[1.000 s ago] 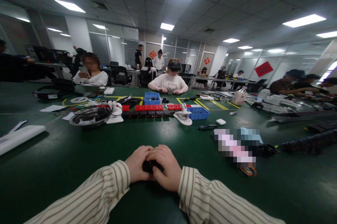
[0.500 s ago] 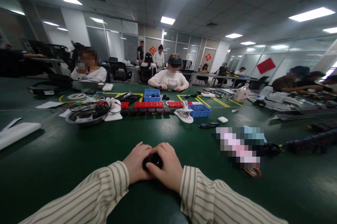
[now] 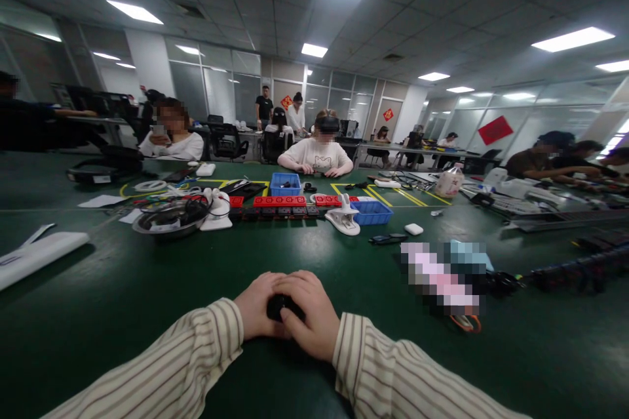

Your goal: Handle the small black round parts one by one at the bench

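Both my hands are wrapped round a small black rounded object [image 3: 279,306] just above or on the green table [image 3: 162,301]; I cannot tell which. It has a glossy surface, and most of it is hidden, so its kind does not show. My left hand [image 3: 254,304] closes round its left side. From the right, my right hand [image 3: 314,314] curls over the top, its fingers overlapping the left hand's and its thumb across the object's front.
Beyond my hands lie a row of red and black power sockets [image 3: 280,201], a white clamp [image 3: 344,216], a blue bin [image 3: 372,212] and a metal bowl [image 3: 147,225] of cables. A blurred pink item [image 3: 437,275] is at right. A person [image 3: 317,157] sits opposite.
My right hand's fingers have moved left over the top of the black object and now cover more of it. The view has tilted slightly upward.
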### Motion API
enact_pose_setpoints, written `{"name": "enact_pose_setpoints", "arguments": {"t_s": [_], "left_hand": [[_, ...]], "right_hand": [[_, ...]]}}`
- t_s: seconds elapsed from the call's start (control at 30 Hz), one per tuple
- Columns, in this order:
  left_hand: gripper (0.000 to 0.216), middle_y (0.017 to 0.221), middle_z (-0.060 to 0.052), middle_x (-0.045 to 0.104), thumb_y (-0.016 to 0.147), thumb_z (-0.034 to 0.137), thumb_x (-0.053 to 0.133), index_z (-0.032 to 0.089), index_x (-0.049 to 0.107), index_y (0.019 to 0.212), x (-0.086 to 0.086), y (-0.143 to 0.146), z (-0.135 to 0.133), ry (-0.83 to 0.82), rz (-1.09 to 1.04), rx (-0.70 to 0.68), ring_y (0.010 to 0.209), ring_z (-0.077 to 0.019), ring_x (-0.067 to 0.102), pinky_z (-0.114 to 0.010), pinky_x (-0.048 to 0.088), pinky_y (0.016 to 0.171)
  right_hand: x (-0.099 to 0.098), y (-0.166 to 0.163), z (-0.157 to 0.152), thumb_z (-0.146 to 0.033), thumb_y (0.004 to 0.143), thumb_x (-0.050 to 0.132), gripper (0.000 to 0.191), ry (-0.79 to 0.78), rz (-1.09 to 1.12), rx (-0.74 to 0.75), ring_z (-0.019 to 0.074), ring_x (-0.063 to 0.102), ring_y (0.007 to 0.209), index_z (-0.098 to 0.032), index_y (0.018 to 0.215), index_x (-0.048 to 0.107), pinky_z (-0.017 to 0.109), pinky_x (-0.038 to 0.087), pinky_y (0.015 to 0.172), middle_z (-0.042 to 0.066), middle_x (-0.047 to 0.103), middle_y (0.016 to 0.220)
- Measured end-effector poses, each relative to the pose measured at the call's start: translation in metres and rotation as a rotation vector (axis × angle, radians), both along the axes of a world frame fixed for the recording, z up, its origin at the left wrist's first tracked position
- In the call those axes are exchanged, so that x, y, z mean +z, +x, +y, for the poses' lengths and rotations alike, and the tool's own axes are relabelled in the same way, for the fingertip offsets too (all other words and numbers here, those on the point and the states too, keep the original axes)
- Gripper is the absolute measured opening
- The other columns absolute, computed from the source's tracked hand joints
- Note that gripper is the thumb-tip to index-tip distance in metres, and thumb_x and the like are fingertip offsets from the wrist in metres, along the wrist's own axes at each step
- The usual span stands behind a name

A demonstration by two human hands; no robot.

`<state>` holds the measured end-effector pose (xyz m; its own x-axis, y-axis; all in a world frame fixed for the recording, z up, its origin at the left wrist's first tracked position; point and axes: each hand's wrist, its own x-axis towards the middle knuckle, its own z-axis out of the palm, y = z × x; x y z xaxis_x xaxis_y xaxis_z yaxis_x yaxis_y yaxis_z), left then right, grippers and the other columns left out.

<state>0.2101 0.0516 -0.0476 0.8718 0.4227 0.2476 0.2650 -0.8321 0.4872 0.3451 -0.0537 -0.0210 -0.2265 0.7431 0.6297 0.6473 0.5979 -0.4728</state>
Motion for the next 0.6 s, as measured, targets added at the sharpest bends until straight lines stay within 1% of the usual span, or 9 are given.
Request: {"name": "enact_pose_setpoints", "arguments": {"t_s": [0.1,0.17,0.23,0.33,0.4,0.5,0.6], "left_hand": [[0.071,0.114,-0.008,0.056,0.049,0.047,0.074,0.02,0.051,0.111,0.002,-0.001,-0.006,0.028,0.032,0.079,0.107,-0.0291,0.049,-0.054,0.022,0.102],[0.072,0.112,-0.008,0.057,0.046,0.05,0.075,0.02,0.051,0.108,0.004,-0.001,-0.01,0.054,0.058,0.116,0.108,-0.0293,0.049,-0.057,0.016,0.104],[0.065,0.104,-0.006,0.059,0.044,0.051,0.075,0.02,0.055,0.098,0.006,0.0,-0.012,0.071,0.081,0.132,0.103,-0.0279,0.051,-0.058,0.015,0.104],[0.051,0.095,-0.004,0.059,0.05,0.047,0.073,0.02,0.058,0.09,0.008,0.001,-0.013,0.08,0.097,0.132,0.096,-0.0247,0.054,-0.056,0.016,0.104],[0.044,0.094,-0.004,0.06,0.054,0.04,0.071,0.02,0.059,0.092,0.007,0.001,-0.012,0.067,0.09,0.119,0.095,-0.0232,0.054,-0.054,0.017,0.104],[0.042,0.092,-0.003,0.06,0.053,0.033,0.07,0.02,0.06,0.092,0.004,0.002,-0.009,0.027,0.065,0.079,0.094,-0.0225,0.054,-0.051,0.019,0.104],[0.035,0.091,-0.002,0.059,0.052,0.027,0.07,0.02,0.063,0.086,0.001,0.002,-0.004,0.005,0.032,-0.01,0.091,-0.0215,0.053,-0.042,0.033,0.097]], "right_hand": [[-0.001,-0.001,-0.002,-0.025,0.077,0.047,0.028,-0.007,0.04,-0.114,0.0202,0.047,0.097,-0.017,0.103,0.051,0.038,0.034,0.09,0.007,0.056,0.103],[-0.004,-0.002,-0.001,-0.029,0.078,0.049,0.027,-0.028,0.05,-0.192,0.0209,0.047,0.094,-0.016,0.102,0.051,0.038,0.035,0.086,0.008,0.055,0.1],[-0.007,-0.002,0.0,-0.032,0.076,0.053,0.029,-0.059,0.05,-0.257,0.0213,0.047,0.091,-0.015,0.099,0.051,0.038,0.036,0.083,0.008,0.054,0.097],[-0.008,-0.003,0.003,-0.034,0.072,0.061,0.027,-0.129,0.012,-0.31,0.0206,0.046,0.085,-0.016,0.091,0.053,0.037,0.037,0.078,0.006,0.054,0.089],[-0.007,-0.003,0.005,-0.031,0.07,0.063,0.022,-0.162,-0.029,-0.311,0.0201,0.046,0.084,-0.017,0.085,0.055,0.036,0.037,0.077,0.005,0.055,0.087],[-0.005,-0.002,0.005,-0.023,0.07,0.059,0.015,-0.151,-0.043,-0.254,0.0191,0.047,0.084,-0.018,0.084,0.058,0.035,0.037,0.078,0.004,0.057,0.086],[-0.005,-0.001,0.006,-0.016,0.067,0.05,0.017,-0.08,-0.022,-0.141,0.018,0.05,0.083,-0.019,0.082,0.06,0.035,0.037,0.078,0.003,0.062,0.083]]}}
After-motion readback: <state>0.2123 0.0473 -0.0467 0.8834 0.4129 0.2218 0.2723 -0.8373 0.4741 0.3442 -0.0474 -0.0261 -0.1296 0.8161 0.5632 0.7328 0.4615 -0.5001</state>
